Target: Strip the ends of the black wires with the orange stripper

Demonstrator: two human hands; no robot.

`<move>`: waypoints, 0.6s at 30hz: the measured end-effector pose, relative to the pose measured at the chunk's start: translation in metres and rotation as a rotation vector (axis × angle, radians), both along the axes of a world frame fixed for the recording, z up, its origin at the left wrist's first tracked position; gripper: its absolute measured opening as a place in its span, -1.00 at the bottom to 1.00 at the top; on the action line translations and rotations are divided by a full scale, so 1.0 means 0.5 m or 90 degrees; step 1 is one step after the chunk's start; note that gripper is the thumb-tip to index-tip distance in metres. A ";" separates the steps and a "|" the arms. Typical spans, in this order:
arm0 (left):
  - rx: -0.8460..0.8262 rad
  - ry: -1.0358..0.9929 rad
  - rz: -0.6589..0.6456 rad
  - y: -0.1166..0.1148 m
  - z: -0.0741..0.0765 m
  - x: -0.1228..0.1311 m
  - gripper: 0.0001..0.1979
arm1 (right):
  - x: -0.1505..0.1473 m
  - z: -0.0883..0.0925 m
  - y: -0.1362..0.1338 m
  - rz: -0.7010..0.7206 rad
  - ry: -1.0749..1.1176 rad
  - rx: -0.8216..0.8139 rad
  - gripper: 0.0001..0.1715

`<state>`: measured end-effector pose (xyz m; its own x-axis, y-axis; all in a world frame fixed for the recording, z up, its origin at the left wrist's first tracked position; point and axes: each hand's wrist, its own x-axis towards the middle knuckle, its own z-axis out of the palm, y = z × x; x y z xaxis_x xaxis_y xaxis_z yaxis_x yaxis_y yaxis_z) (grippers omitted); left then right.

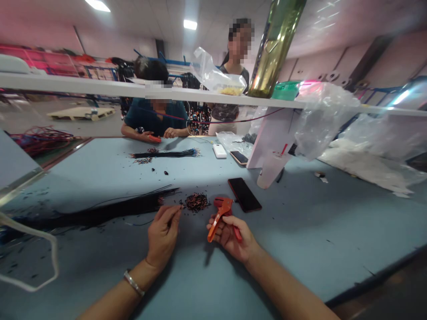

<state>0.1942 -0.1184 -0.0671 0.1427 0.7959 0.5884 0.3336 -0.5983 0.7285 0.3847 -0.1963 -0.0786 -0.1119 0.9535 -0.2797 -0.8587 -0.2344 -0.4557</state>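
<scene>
My left hand (164,238) is closed in a pinch, with a small dark tip, which looks like the end of a thin black wire (181,205), showing at its fingertips. The rest of that wire is hidden by the hand. In my right hand (236,238) is a red and orange wire stripper (223,209), its jaws upward and my fingers around the handles. A long bundle of black wires (110,212) lies to the left of my left hand. Just beyond my hands is a pile of short black and copper-coloured scraps (196,202).
A dark phone (245,194) lies beyond my right hand, near a plastic cup (271,171). Opposite, a seated person (156,118) holds a red tool behind another wire bundle (167,154). A shelf (110,90) spans the table; plastic bags (373,155) lie right, a white cable (55,253) left.
</scene>
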 end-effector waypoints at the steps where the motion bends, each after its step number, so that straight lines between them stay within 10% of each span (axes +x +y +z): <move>1: 0.029 0.014 0.005 -0.001 0.001 0.000 -0.81 | 0.000 0.000 0.000 0.000 0.000 0.000 -0.78; 18: 0.257 0.141 0.018 -0.014 0.021 -0.002 -0.87 | 0.001 -0.003 -0.002 -0.005 -0.014 0.021 -0.81</move>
<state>0.1933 -0.1252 -0.0567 0.2816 0.5149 0.8097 0.4758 -0.8077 0.3481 0.3854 -0.1973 -0.0800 -0.0992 0.9631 -0.2501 -0.8500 -0.2127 -0.4818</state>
